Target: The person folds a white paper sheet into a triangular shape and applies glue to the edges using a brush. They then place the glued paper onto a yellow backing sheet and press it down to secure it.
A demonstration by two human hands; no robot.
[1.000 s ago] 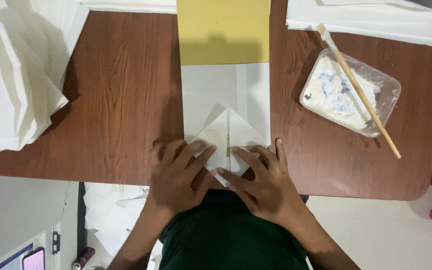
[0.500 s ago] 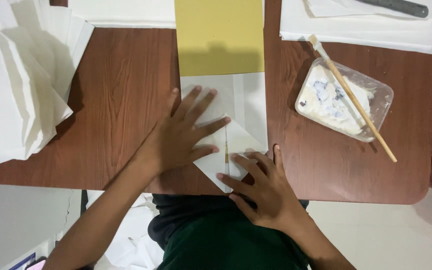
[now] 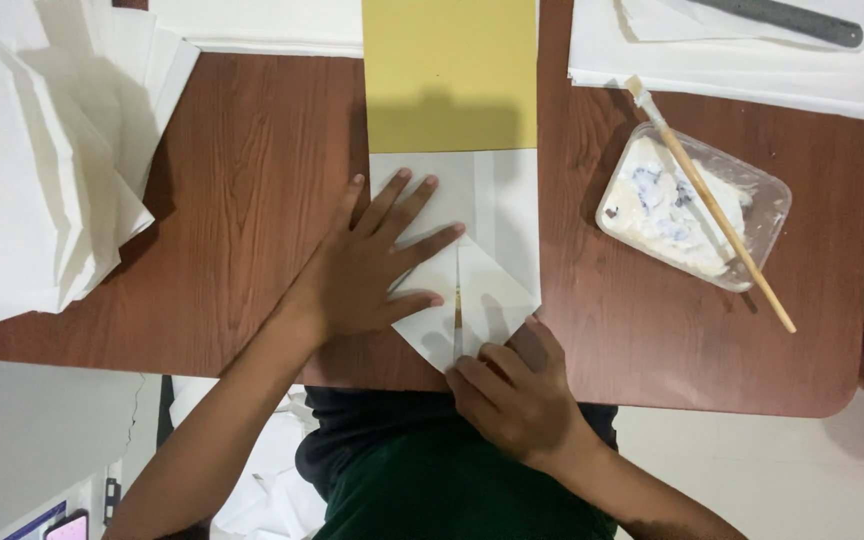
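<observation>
At the far left of the frame a loose stack of white sheets point(image 3: 32, 190) hangs over the edge of the brown table point(image 3: 242, 200). Right of it, near the middle, the left hand point(image 3: 362, 270) lies flat with its fingers spread and pressed down, partly on the wood and partly on the white paper point(image 3: 492, 200). That paper lies at the centre of the frame, near the table's lower edge; its lower end is folded into a point, two flaps meeting along a middle seam. The left fingertips rest on the left flap. Above the paper, at top centre, a yellow sheet point(image 3: 450, 70) runs out of the frame, touching or overlapping the paper's upper edge.

Just below the fold, the right hand point(image 3: 517, 400) sits at the table's lower edge, its fingers curled and close together, the tips pressing on the fold's point. It grips nothing.

To the right, well apart from the paper, a clear tray point(image 3: 694, 205) holds white paste, and a wooden brush point(image 3: 712, 205) lies slantwise across it. At upper right, more white sheets point(image 3: 732, 60) carry a dark ruler point(image 3: 777, 18).
</observation>
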